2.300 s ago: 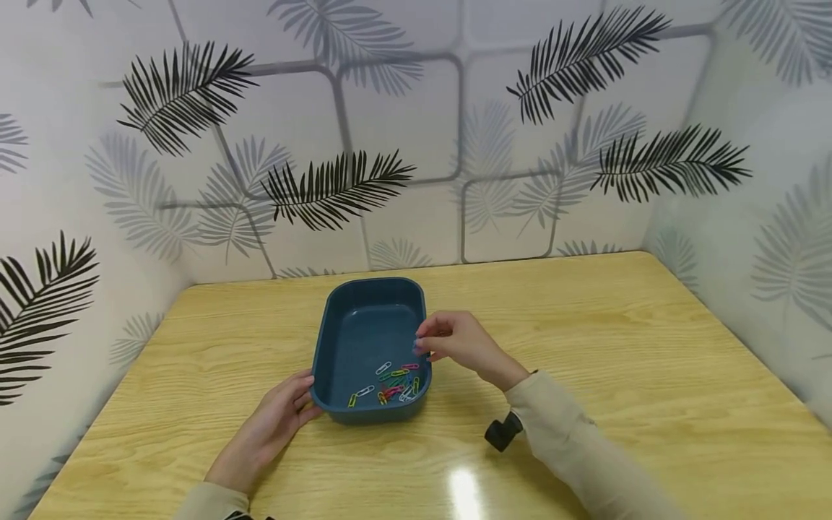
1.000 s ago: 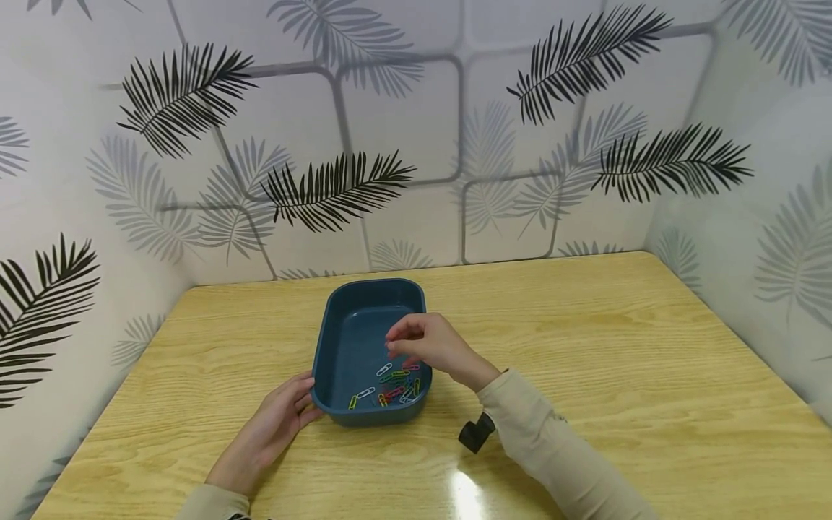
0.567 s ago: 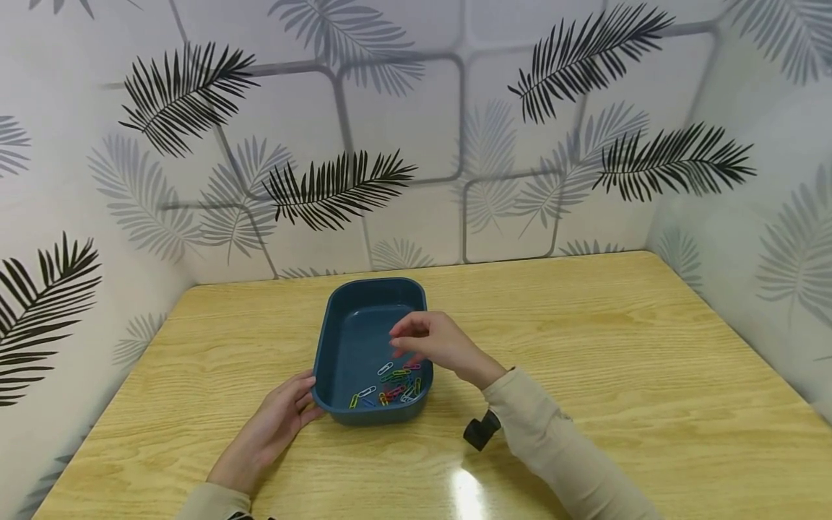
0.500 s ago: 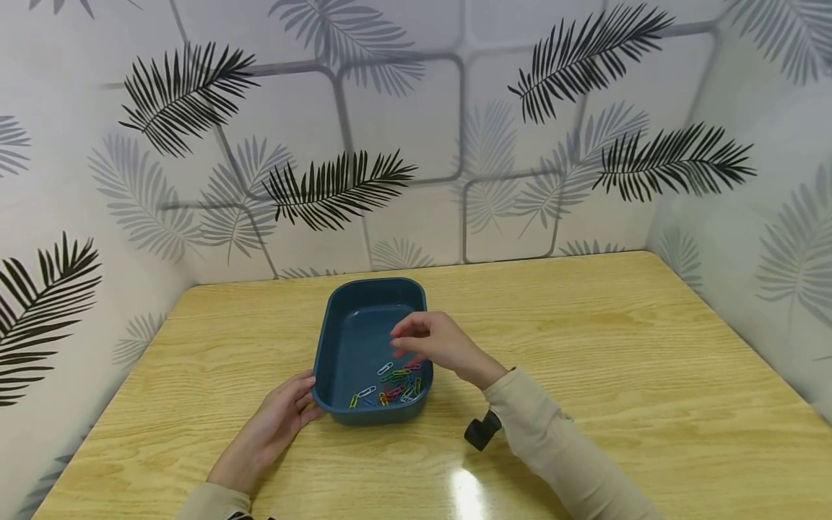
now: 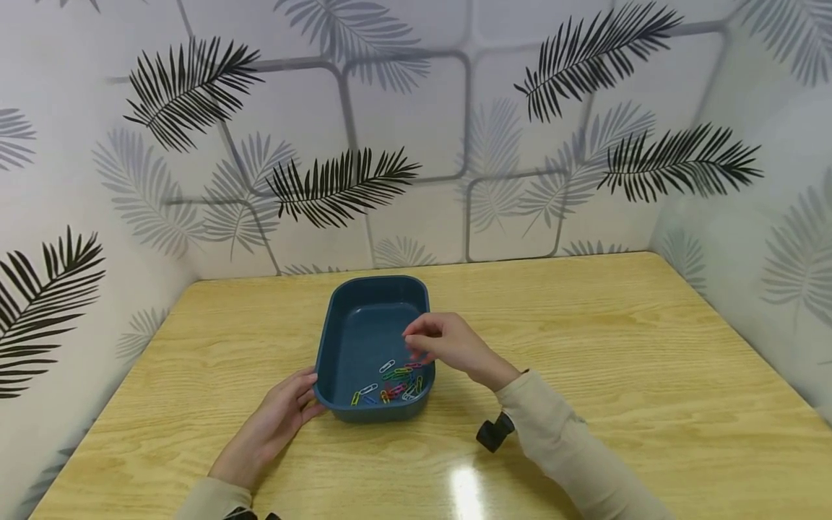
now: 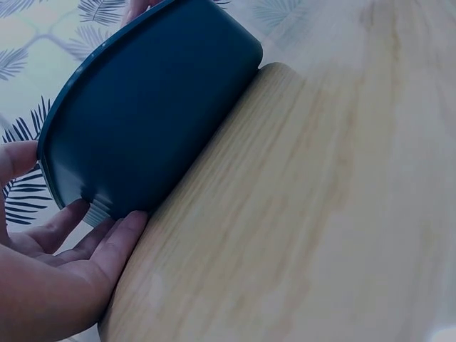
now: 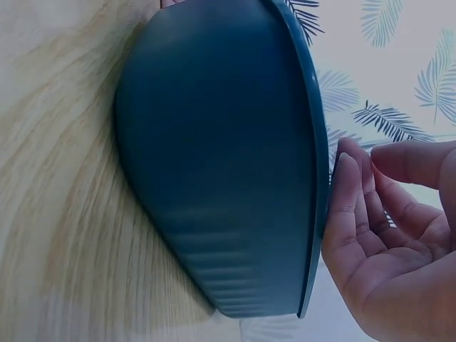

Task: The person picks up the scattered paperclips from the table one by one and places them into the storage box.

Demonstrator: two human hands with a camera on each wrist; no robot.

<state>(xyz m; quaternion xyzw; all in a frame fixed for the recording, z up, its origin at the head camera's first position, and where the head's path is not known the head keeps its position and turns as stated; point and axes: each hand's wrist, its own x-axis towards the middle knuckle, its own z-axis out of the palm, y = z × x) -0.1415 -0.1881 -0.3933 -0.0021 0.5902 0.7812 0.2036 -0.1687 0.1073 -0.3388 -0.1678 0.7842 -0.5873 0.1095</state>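
Note:
A dark blue tray stands on the table, with several coloured paper clips gathered at its near end. My left hand rests against the tray's near left corner. In the left wrist view, its extended fingertips touch the outer wall. My right hand hovers over the tray's right rim with loosely bent fingers. In the right wrist view, its thumb and fingertips come close together, and I see no clip between them. A blue paper clip lies near a white one and a yellow one.
The wooden table extends on both sides of the tray, with a leaf-patterned wall behind it. A black wrist device hangs below the right sleeve.
My right hand moved left over the tray with something bluish in its fingers, then drew slightly back right. A blue paper clip now lies in the tray's near left part. My left hand stayed put.

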